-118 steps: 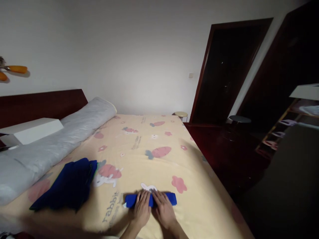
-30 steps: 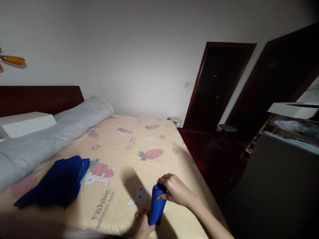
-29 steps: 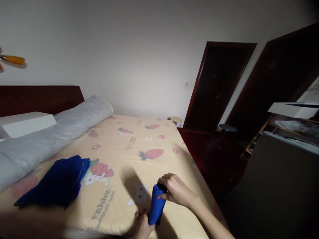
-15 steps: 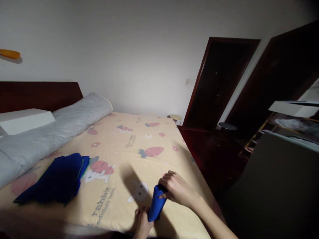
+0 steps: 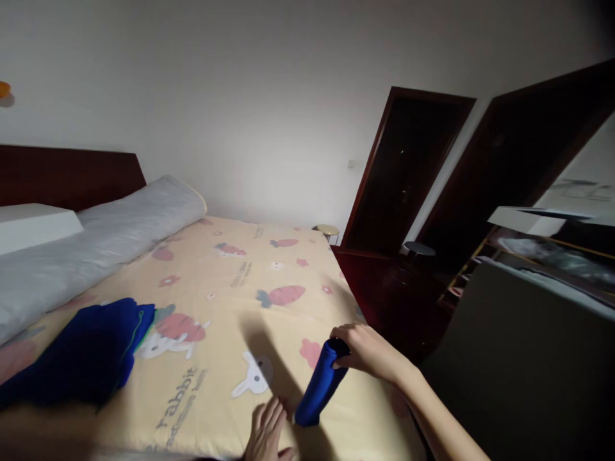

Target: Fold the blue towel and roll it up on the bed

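Note:
A rolled-up blue cloth [image 5: 321, 387] stands tilted on the bed, its lower end at the sheet. My right hand [image 5: 362, 347] grips the roll's upper end, thumb on the near side and fingers around the top. Just left of the roll's foot, my left hand [image 5: 268, 428] has its fingers stretched out and holds nothing, apart from the cloth. Farther left, a folded blue cloth [image 5: 91, 352] with green edging lies on the patterned bed sheet [image 5: 230, 346].
A long grey roll of bedding [image 5: 134, 214] lies across the bed by the dark headboard [image 5: 72, 173], with a white box [image 5: 38, 224] on it. Two stools, one pale [image 5: 327, 229] and one dark [image 5: 419, 248], stand past the bed. A grey panel [image 5: 509, 346] and a shelf [image 5: 528, 221] are at the right.
My left hand has let go of the roll's lower end and opened beside it. My right hand has moved right with the roll, which leans more. The view has shifted slightly right.

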`<action>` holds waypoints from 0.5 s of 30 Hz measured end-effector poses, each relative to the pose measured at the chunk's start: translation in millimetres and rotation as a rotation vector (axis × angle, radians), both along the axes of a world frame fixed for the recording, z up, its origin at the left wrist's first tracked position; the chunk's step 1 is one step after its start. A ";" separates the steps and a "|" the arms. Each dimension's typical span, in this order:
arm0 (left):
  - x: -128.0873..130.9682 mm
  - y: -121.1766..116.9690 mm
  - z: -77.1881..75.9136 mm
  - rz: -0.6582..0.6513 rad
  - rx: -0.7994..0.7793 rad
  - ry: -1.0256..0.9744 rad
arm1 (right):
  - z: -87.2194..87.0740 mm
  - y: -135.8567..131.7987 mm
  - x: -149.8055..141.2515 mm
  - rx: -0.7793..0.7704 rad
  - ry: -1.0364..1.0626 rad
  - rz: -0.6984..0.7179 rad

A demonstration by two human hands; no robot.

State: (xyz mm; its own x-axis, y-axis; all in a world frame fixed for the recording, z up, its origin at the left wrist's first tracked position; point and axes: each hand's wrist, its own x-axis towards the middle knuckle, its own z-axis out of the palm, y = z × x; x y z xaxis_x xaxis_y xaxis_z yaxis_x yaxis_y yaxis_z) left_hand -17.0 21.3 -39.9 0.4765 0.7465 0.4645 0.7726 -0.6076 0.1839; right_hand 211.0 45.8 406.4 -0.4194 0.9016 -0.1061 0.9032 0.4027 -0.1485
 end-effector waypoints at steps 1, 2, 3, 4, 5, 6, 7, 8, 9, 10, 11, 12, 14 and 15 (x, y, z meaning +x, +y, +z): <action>-1.2 1.8 1.7 -0.036 0.007 0.026 | 0.1 0.7 8.4 0.000 -0.005 -0.034; -2.1 3.5 3.5 -0.060 0.005 0.044 | -1.3 1.8 16.8 0.000 -0.012 -0.067; -2.7 5.1 5.2 -0.073 -0.006 0.055 | -4.2 3.4 25.3 0.000 -0.021 -0.098; -3.2 6.5 6.7 -0.080 -0.025 0.061 | -8.3 5.7 33.9 0.000 -0.034 -0.129; -3.9 7.8 8.2 -0.086 -0.049 0.063 | -13.4 8.8 42.5 0.000 -0.052 -0.160; -4.8 9.0 9.8 -0.094 -0.079 0.062 | -19.2 12.7 51.2 -0.001 -0.072 -0.188; -6.1 10.2 11.6 -0.103 -0.115 0.058 | -25.2 17.3 59.8 0.001 -0.090 -0.211; -7.7 11.4 13.8 -0.113 -0.155 0.050 | -30.7 22.6 68.6 0.003 -0.106 -0.230; -9.4 12.5 16.3 -0.126 -0.199 0.042 | -35.2 28.5 77.3 0.008 -0.116 -0.245; -10.9 13.4 19.0 -0.138 -0.243 0.031 | -38.2 35.0 86.0 0.016 -0.120 -0.258; -11.8 14.0 21.4 -0.148 -0.285 0.020 | -39.2 41.8 94.5 0.029 -0.119 -0.267; -11.7 14.2 23.2 -0.151 -0.323 0.010 | -38.1 49.1 102.7 0.047 -0.116 -0.276; -7.5 12.8 23.4 -0.117 -0.379 -0.007 | -29.8 64.0 117.3 0.100 -0.116 -0.297; -3.4 11.3 21.5 -0.071 -0.386 -0.014 | -23.4 71.1 123.4 0.137 -0.119 -0.310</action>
State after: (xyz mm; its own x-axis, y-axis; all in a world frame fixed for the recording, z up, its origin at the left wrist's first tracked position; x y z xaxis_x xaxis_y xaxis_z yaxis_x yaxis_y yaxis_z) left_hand -20.4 32.5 -18.5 0.5285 0.8332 0.1626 0.7270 -0.5431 0.4201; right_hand 334.4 117.0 383.0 -0.1158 0.9932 -0.0070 0.9933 0.1158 0.0020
